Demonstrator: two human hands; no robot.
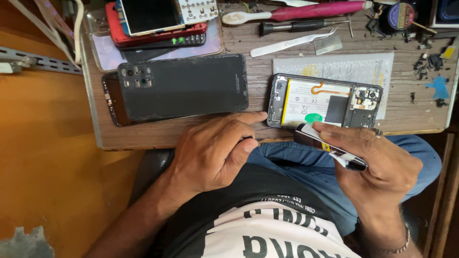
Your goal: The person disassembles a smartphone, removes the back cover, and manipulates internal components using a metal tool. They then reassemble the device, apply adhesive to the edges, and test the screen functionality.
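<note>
Your right hand (382, 165) pinches a small dark, glossy part (330, 148) between thumb and fingers, holding it tilted just at the near edge of the opened phone (325, 102), whose battery and boards lie bare on the wooden desk (258, 71). Your left hand (215, 153) rests at the desk's near edge with its fingers curled together, perhaps around something small and dark, though I cannot tell, its fingertips just below the black back cover (184, 86). Tweezers (291, 44) and a pink-handled brush (296, 12) lie well apart at the far side.
</note>
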